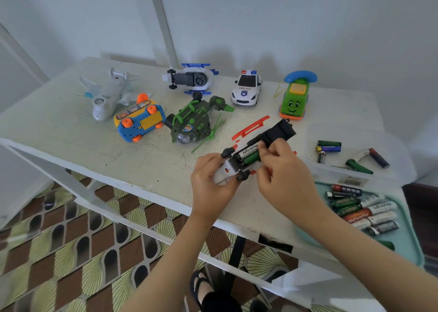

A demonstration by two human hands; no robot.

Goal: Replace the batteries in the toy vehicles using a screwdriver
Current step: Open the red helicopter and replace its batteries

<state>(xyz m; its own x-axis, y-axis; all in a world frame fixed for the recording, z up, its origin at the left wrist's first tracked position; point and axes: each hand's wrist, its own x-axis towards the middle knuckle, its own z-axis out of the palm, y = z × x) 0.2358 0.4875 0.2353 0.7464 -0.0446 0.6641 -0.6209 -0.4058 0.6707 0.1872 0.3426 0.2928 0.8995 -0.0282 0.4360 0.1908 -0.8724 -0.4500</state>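
White painted table (71,127), top scuffed and cracked, open frame underneath. Plain pale wall (308,15) behind, white slanted post (163,22) against it. Floor (59,252) patterned brown, green, black. Soft light, faint shadows on wall.

table top (94,131): white paint, matt, rough, cracked and chipped. police car (246,88): glossy smooth plastic. green helicopter (189,122): duller plastic, clear glossy nose dome. upturned toy vehicle (279,129): matt black plastic underside, white plastic nose. loose batteries (350,210): glossy printed wraps, metal ends. tray (413,240): smooth teal plastic. bin (355,131): translucent frosted plastic. floor covering (71,240): patterned, slight sheen.
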